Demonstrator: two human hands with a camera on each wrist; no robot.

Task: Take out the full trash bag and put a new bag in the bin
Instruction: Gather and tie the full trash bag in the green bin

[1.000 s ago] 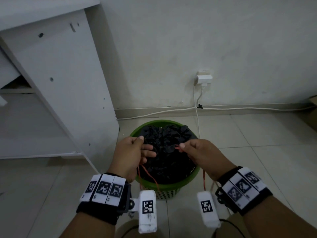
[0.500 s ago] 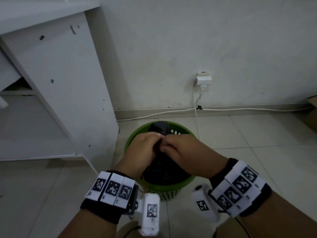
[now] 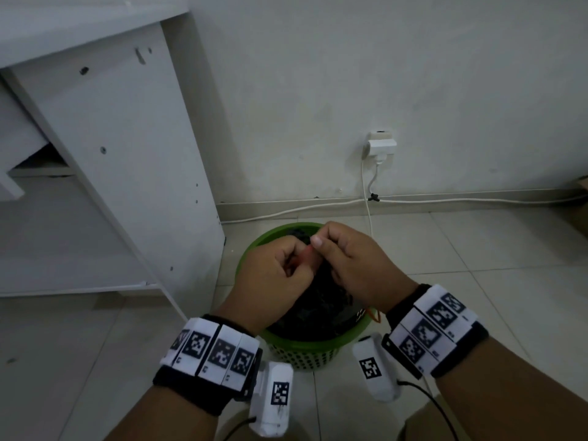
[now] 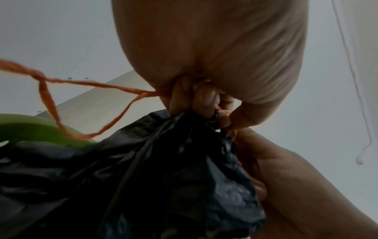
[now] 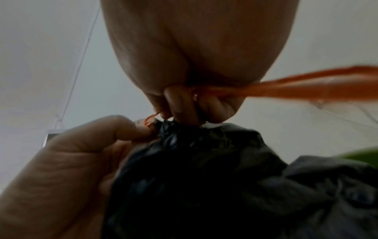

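Note:
A black trash bag [image 3: 318, 310] fills the green bin [image 3: 305, 348] on the floor below me. Its top is gathered into a neck [image 4: 184, 122] with an orange drawstring [image 4: 85, 84] running from it. My left hand [image 3: 280, 272] and right hand [image 3: 343, 259] meet over the bin, both with curled fingers pinching the drawstring at the bag's neck. In the right wrist view the orange drawstring [image 5: 306, 87] streams out to the right from my right hand's fingers [image 5: 180, 103], which sit on the bag [image 5: 204, 177]. A loop of the string hangs left in the left wrist view.
A white cabinet [image 3: 121, 160] stands close to the bin's left. The wall behind carries a socket with a plug [image 3: 380, 144] and white cables [image 3: 366, 198] along the skirting. A cardboard box [image 3: 580, 205] sits at the far right. Pale floor tiles [image 3: 461, 249] surround the bin.
A second ago my hands were apart, pulling the drawstring ends outward. They have come together over the bin and now work the string at the gathered neck of the bag.

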